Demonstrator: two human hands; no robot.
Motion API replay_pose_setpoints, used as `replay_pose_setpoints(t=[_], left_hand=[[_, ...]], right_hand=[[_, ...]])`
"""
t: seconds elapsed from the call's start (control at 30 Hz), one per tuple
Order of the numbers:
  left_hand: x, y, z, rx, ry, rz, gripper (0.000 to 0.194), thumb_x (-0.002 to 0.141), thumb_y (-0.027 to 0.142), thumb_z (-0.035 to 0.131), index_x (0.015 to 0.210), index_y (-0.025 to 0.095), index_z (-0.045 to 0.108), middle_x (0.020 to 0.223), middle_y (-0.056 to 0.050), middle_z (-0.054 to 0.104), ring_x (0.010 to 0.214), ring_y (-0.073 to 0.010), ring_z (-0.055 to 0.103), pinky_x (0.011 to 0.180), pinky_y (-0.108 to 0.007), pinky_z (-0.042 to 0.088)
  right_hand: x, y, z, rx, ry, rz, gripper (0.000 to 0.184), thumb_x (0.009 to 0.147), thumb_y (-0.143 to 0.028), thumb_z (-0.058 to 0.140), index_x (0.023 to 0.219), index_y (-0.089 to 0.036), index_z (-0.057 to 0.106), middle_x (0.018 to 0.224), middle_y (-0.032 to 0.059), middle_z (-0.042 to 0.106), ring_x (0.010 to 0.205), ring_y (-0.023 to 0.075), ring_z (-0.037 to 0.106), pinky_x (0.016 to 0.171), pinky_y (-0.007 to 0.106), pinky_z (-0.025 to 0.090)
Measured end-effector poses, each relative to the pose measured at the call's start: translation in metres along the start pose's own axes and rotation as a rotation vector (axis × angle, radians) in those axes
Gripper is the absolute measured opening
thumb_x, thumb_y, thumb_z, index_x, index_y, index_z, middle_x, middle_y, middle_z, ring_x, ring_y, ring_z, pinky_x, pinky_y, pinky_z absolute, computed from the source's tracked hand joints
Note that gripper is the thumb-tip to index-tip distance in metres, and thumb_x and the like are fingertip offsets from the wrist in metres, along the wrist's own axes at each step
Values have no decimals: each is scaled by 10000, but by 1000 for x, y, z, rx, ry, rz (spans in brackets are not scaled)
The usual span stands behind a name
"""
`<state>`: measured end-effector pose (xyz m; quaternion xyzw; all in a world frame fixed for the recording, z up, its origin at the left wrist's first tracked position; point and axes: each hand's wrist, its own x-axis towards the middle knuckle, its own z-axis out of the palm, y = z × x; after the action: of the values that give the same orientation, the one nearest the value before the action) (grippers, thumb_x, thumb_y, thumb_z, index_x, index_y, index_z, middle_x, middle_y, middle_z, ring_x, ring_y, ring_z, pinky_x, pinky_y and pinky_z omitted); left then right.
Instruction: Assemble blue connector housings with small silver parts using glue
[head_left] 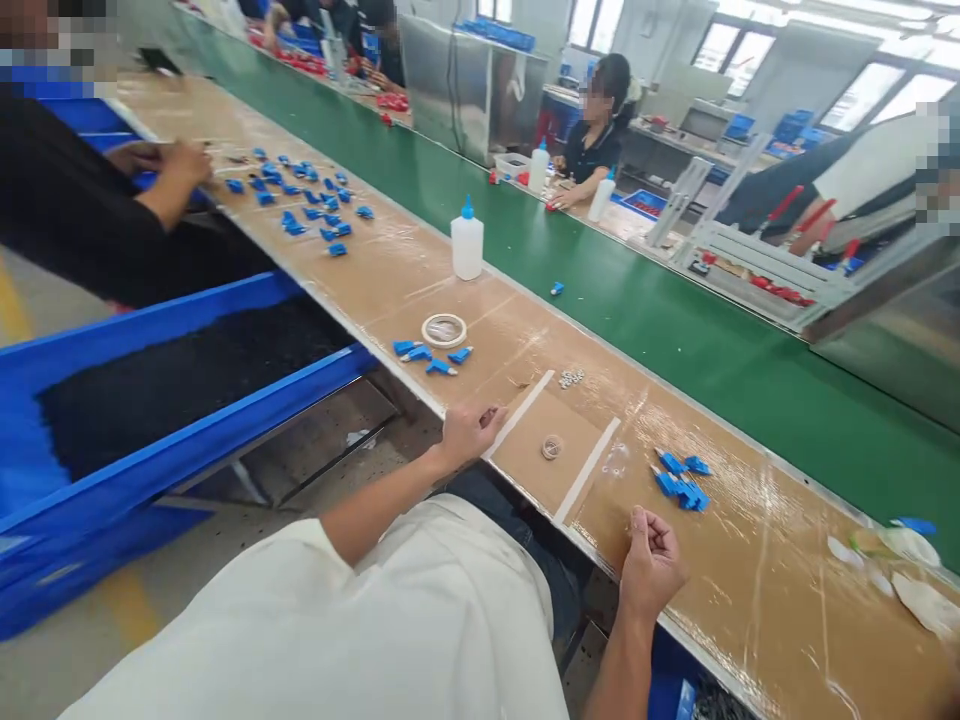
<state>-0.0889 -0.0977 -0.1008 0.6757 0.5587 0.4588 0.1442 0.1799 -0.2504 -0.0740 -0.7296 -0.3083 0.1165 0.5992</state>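
My left hand (472, 435) is at the bench's near edge with its fingers curled into a pinch; whatever is in it is too small to make out. Beyond it lie several small blue plastic parts (418, 353) and a roll of tape (444, 330). My right hand (654, 562) hovers by the bench edge, thumb and fingertips pressed together, and I cannot see what they hold. A pile of blue plastic parts (679, 488) sits just beyond that hand. Between my hands, a small ring (551, 447) rests between two white tape strips (589, 470), with small silvery pieces (571, 379) behind.
A white squeeze bottle (467, 248) stands by the green conveyor belt (630, 330). Many blue parts (300, 195) lie farther left, near a co-worker's hand (184, 170). A blue bin (187, 375) of black material is at left. White gloves (919, 580) lie at right.
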Motion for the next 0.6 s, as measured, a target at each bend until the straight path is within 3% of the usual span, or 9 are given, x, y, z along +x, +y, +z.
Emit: replay_pose_setpoints(t=[0.23, 0.4, 0.5, 0.6], left_hand=[[-4, 9, -6, 27, -31, -49, 427, 922, 508, 470, 701, 196, 662, 553, -9, 599, 514, -116, 501, 571, -238, 388], [-6, 14, -12, -23, 23, -88, 389, 892, 498, 507, 728, 188, 676, 579, -17, 640, 506, -116, 522, 564, -236, 408], [-7, 21, -18, -56, 34, -58, 358, 862, 491, 553, 685, 201, 666, 543, -2, 621, 482, -120, 524, 543, -237, 416], [-17, 20, -25, -103, 57, -16, 270, 820, 460, 627, 704, 222, 674, 543, 11, 620, 483, -137, 546, 522, -247, 423]], right_hand=[[1, -1, -1, -12, -75, 31, 494, 739, -641, 754, 818, -156, 704, 673, 31, 670, 611, 157, 570, 611, 278, 470], [-3, -3, -5, -41, -96, 5, 465, 787, -616, 722, 799, -151, 709, 613, 9, 637, 549, 137, 533, 555, 256, 446], [-8, -5, -8, -73, -59, -23, 459, 811, -606, 700, 777, -149, 711, 599, 8, 629, 525, 134, 529, 531, 249, 441], [-23, -6, -13, -132, 60, -55, 451, 863, -588, 650, 764, -152, 708, 592, 11, 630, 513, 133, 538, 517, 242, 441]])
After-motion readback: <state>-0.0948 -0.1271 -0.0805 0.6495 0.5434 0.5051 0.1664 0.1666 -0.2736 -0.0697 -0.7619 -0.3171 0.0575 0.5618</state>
